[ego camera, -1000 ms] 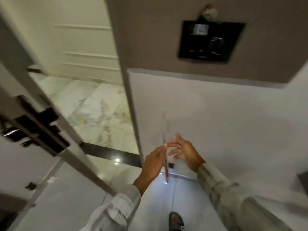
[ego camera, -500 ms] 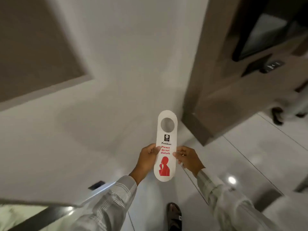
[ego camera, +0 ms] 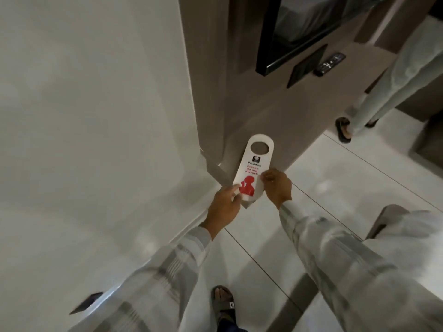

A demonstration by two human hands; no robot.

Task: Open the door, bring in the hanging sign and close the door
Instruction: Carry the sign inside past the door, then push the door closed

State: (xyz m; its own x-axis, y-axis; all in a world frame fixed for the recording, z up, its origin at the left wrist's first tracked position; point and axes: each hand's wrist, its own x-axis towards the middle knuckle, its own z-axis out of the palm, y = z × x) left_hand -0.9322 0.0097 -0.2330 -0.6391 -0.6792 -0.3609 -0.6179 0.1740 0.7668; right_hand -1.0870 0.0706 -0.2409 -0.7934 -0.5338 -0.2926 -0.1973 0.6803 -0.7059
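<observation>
A white hanging sign [ego camera: 255,161] with a round hole at its top, red "do not disturb" lettering and a red figure is held flat in front of me over the floor. My left hand [ego camera: 224,204] pinches its lower left corner. My right hand [ego camera: 276,185] pinches its right edge. Both sleeves are pale and striped. The door is not in view.
A white wall [ego camera: 96,116] fills the left. A brown panelled corner [ego camera: 251,97] with a dark screen [ego camera: 299,29] and a remote [ego camera: 329,64] stands ahead. Another person's legs [ego camera: 383,92] stand at the right. My sandalled foot [ego camera: 224,305] is on the pale tiled floor.
My view has swung right, away from the open door, to the room's corner. The sign, edge-on a second ago, now faces me, and my left hand has slid down to its bottom corner.
</observation>
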